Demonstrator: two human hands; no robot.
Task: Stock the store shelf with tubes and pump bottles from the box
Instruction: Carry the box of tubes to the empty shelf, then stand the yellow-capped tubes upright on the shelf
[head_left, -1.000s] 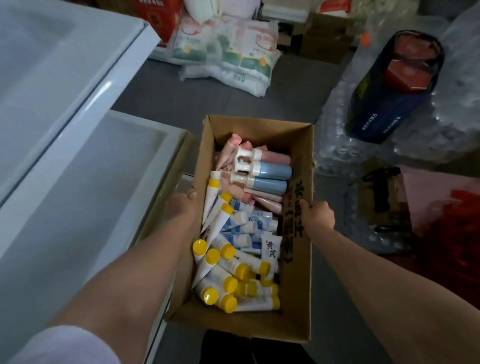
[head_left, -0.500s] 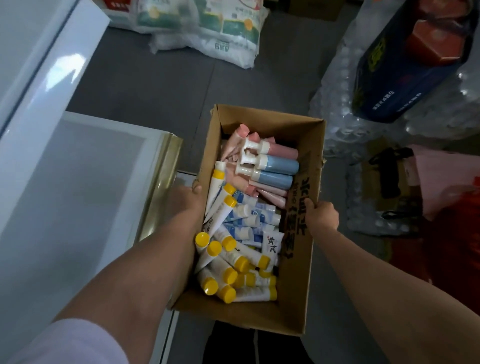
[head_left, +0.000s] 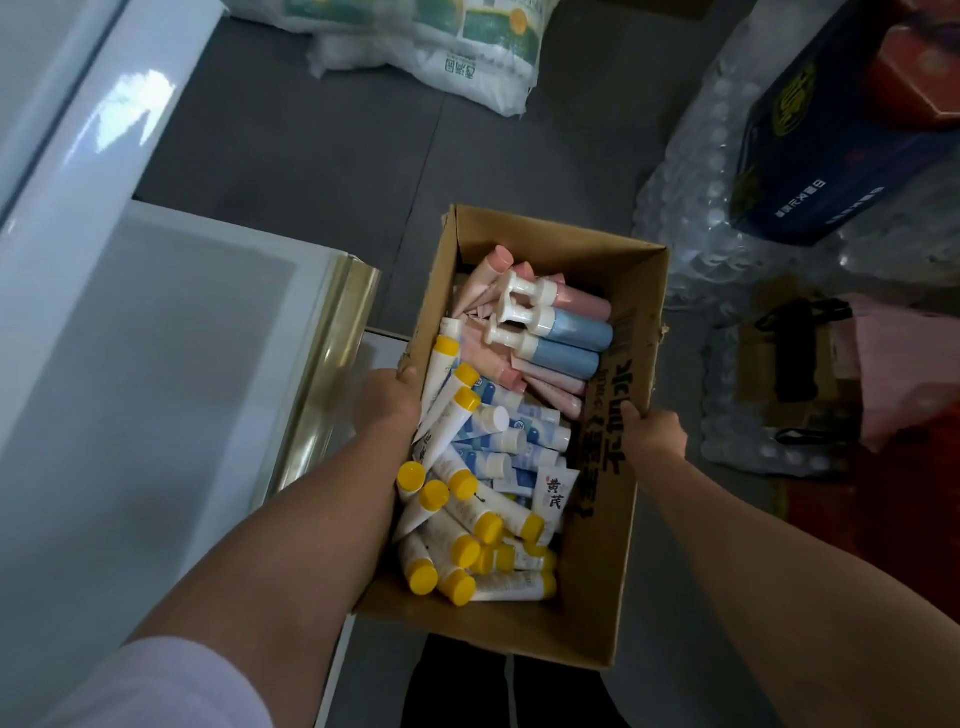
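An open cardboard box (head_left: 610, 566) hangs in front of me, above the grey floor. My left hand (head_left: 387, 397) grips its left wall and my right hand (head_left: 654, 431) grips its right wall, thumb inside. Inside lie several white tubes with yellow caps (head_left: 467, 530) at the near end, blue-and-white tubes with white caps (head_left: 511, 441) in the middle, pink tubes (head_left: 480, 283) and pink and blue pump bottles (head_left: 566, 345) at the far end. The white store shelf (head_left: 156, 332) stands on my left.
The shelf's gold front edge strip (head_left: 332, 364) lies close to the box's left side. White sacks (head_left: 467, 47) lie on the floor ahead. Wrapped water-bottle packs (head_left: 696, 208), a dark blue carton (head_left: 831, 130) and a pink bag (head_left: 904, 364) crowd the right.
The box has come a little lower and to the right in view, both hands keeping their grip. The camera has tilted down, so the sacks have slid to the top edge.
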